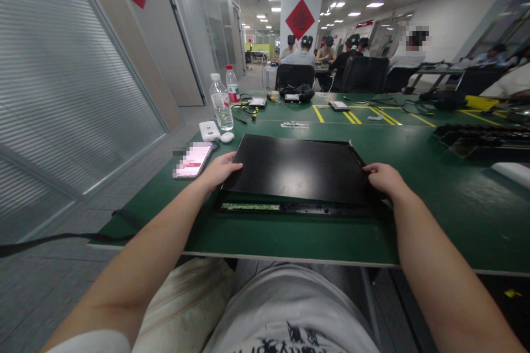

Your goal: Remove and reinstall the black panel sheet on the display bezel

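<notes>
A flat black screen panel [296,168] lies tilted over a dark frame [331,208] on the green table. Along the frame's near edge a strip of green circuit board [250,207] shows. My left hand [219,170] grips the panel's left edge, thumb on top and fingers partly hidden beneath. On the opposite side, my right hand [383,177] is closed on the panel's right edge, its fingers bent at the rim. The panel covers most of the frame's inside.
Left of the panel lie a lit phone [194,160], a white charger [209,131] and a round white case [227,137]. Two bottles [222,105] stand behind them. Small drives [339,105] and cables sit farther back. Dark parts [484,140] are at right; several people sit beyond.
</notes>
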Available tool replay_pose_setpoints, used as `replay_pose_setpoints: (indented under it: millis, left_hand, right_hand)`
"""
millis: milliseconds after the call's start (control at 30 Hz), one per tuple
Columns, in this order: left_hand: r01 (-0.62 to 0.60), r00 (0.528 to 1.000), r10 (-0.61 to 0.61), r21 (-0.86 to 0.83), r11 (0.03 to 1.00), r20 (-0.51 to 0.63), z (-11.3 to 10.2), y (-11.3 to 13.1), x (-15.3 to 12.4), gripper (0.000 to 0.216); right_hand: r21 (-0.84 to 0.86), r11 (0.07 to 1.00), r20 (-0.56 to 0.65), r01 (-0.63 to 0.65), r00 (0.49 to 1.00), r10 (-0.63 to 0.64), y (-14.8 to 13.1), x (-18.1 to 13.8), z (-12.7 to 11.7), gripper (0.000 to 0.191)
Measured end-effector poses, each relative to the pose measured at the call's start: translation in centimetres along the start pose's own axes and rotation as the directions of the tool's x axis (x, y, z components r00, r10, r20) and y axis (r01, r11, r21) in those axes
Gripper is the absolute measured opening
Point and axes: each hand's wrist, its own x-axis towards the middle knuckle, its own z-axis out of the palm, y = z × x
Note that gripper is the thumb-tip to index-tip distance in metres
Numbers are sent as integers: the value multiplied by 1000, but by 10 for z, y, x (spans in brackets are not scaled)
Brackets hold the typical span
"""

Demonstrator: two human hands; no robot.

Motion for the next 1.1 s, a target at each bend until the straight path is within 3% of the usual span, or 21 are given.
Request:
replay_pose_setpoints:
  millis: [167,833,1100]
  left_hand:
    - [-19,999,21,-36,999,39,-3,-5,4,46]
    - [-2,999,0,-37,999,-41,-2,-3,2,46]
    - [-9,1000,9,-54,999,-8,-4,-5,4,50]
  right_hand:
    - [11,1000,-9,-5,1000,5,1,2,1,46]
    - [130,991,43,-22,999,16,4,2,1,41]
    - [77,997,10,-12,1000,11,1,0,1,44]
